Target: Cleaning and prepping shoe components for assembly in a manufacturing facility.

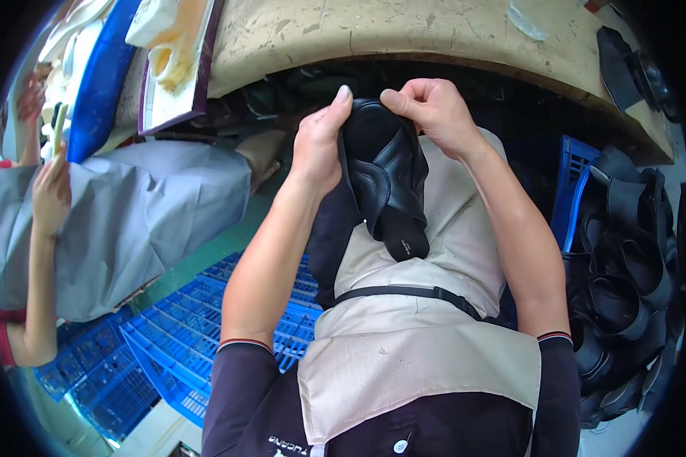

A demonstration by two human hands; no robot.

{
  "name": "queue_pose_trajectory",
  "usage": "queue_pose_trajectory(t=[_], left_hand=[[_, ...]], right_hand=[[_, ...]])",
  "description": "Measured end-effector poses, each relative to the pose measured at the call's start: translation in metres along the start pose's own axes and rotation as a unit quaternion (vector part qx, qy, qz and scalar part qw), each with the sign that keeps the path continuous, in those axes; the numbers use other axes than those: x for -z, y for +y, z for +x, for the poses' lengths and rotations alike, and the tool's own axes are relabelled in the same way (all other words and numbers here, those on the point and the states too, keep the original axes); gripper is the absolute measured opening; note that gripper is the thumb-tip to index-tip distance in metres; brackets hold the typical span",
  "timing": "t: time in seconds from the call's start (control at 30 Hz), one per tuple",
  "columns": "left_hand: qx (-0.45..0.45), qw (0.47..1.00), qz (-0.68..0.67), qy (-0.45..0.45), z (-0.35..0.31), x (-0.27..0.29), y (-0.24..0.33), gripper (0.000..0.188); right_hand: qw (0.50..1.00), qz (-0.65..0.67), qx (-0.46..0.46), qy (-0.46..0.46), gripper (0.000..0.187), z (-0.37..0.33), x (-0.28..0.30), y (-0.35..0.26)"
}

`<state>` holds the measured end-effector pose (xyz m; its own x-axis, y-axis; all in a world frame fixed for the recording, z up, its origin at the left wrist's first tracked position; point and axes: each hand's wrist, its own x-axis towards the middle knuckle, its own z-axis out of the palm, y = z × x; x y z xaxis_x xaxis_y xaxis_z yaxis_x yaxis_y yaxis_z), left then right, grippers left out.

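A black sandal [386, 179] with wide woven straps lies over my lap, its toe end pointing away from me and its heel toward my waist. My left hand [320, 141] grips the left side of the toe end, thumb up along the edge. With thumb and bent fingers, my right hand [437, 114] pinches the rim at the right of the toe. The fingers beneath the sandal are hidden. Under it is my beige apron [465, 251], tied with a black strap.
Ahead is a worn workbench [320, 34] with a clear plastic piece [527, 23]. Black sandals fill a blue crate [568, 206] at right. Blue crates [183, 335] stand at left. A co-worker in a grey apron [145, 221] holds a brush-like tool beside a blue tray [99, 91].
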<state>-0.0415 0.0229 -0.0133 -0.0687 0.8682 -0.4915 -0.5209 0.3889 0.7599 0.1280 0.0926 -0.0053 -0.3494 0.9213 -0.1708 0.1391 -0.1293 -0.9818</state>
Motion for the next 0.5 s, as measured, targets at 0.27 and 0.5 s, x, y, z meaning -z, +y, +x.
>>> queue_pose_trajectory(t=[0.27, 0.5], left_hand=[[-0.048, 0.976, 0.210, -0.037, -0.020, -0.018, -0.009, 0.033], [-0.006, 0.997, 0.079, -0.010, -0.018, -0.026, -0.041, 0.052]], right_hand=[[0.997, 0.056, -0.039, -0.035, 0.055, -0.001, 0.017, 0.017], [1.000, 0.002, -0.005, -0.002, 0.054, -0.013, 0.013, 0.057]])
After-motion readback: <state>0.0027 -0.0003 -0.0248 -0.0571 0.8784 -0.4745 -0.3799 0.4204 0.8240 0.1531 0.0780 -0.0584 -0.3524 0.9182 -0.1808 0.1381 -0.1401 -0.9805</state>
